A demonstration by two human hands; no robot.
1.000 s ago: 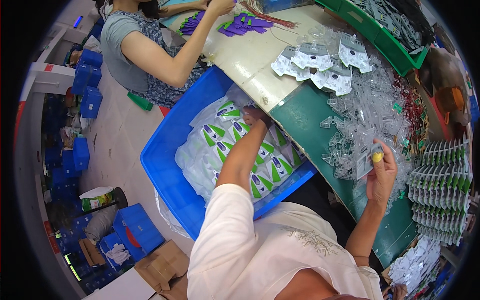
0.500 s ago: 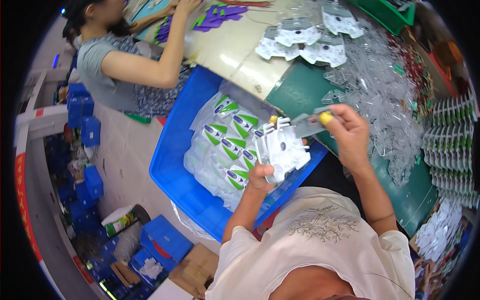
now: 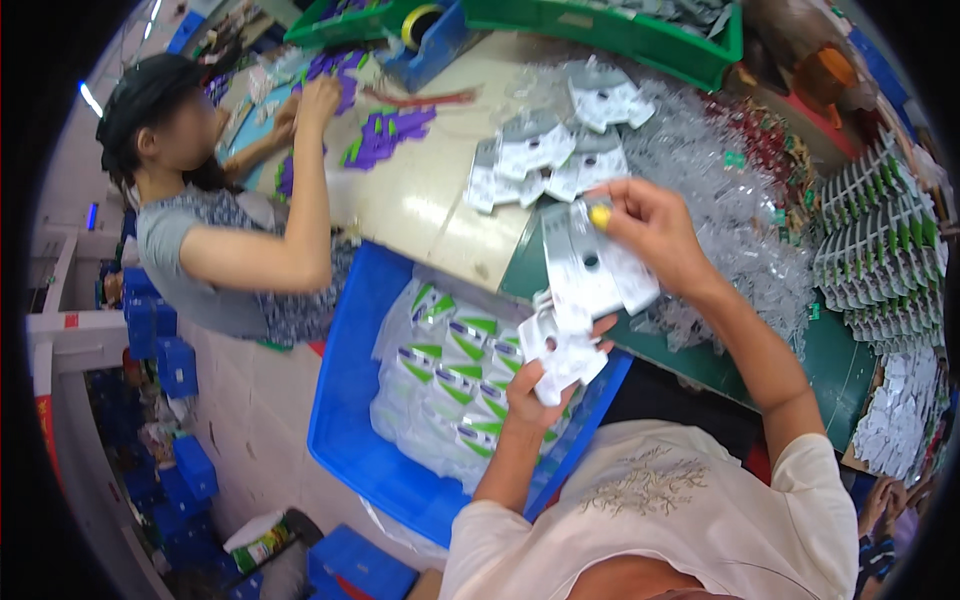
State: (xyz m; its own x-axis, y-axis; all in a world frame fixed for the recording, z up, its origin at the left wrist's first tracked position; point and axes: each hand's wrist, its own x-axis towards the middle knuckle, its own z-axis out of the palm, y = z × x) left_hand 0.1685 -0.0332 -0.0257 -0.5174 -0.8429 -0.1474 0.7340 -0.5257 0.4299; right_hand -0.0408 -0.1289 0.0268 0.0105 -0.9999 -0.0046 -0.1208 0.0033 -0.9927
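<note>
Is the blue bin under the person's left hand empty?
No, the blue bin holds a pile of white packets with green corners, just below the left hand.

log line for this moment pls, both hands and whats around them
left hand: holds white packs | right hand: pinches grey card | below: blue bin of bagged packs | near: green mat, co-worker's hand

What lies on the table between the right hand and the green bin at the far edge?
In the head view, loose grey-and-white blister cards lie between the right hand and the green bin, on the table.
</note>
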